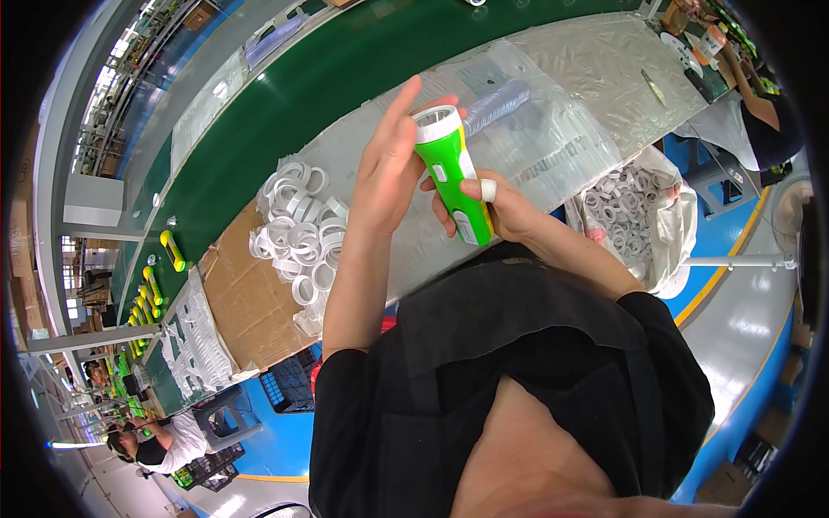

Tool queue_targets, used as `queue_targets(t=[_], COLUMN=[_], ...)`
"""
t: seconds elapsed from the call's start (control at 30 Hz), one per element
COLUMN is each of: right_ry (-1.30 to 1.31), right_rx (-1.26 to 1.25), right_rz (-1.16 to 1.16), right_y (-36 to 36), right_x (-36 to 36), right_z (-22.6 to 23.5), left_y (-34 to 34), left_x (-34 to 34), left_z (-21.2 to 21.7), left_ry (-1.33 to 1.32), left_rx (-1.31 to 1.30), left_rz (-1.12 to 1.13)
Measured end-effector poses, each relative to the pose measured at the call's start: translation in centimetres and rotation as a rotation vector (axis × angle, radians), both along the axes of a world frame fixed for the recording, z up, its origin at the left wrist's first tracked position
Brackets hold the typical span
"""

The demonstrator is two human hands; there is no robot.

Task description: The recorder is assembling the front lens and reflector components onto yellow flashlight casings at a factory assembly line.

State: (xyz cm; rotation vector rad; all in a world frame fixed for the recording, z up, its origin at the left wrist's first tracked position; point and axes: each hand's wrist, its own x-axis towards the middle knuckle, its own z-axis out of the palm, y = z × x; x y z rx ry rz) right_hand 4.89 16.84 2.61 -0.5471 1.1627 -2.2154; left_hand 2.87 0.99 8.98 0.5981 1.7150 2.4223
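I hold a bright green flashlight (451, 173) with a white head ring upright in front of my chest. My right hand (492, 210) grips its lower body, with white tape on one finger. My left hand (390, 168) rests against the flashlight's left side, fingers stretched up beside the white head. A pile of white plastic rings (298, 233) lies on the table just left of my left forearm.
A green conveyor belt (285, 95) runs along the far side with finished green flashlights (154, 289) at the left. A clear plastic sheet (553, 138) covers the table. A white bag of rings (635, 216) hangs at the right. Other people work at far left and upper right.
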Motion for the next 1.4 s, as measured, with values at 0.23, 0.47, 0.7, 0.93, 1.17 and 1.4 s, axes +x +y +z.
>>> queue_targets(t=[0.23, 0.47, 0.7, 0.93, 1.17, 1.4], right_ry=[-0.038, 0.135, 0.107, 0.552, 0.444, 0.513], right_rx=[-0.034, 0.375, 0.355, 0.475, 0.482, 0.464], right_rz=[0.049, 0.105, 0.043, -0.555, -0.595, -0.567], right_y=[0.2, 0.5, 0.4, -1.3, -1.4, -1.3], right_x=[0.2, 0.2, 0.7, 0.0, 0.3, 0.5], right_z=[0.1, -0.1, -1.4, -3.0, -3.2, -3.3], left_y=[-1.1, -1.4, 0.4, 2.9, 1.6, 1.0], left_x=[0.0, -0.7, 1.8, 3.0, 2.6, 2.9], left_z=[-1.2, -1.4, -0.4, -1.8, -1.0, -0.5], left_ry=[0.006, 0.117, 0.089, 0.218, 0.046, -0.048], left_rx=[-0.005, -0.059, -0.159, -0.275, 0.027, -0.075], left_rz=[-0.055, -0.321, -0.118, 0.412, 0.073, -0.009])
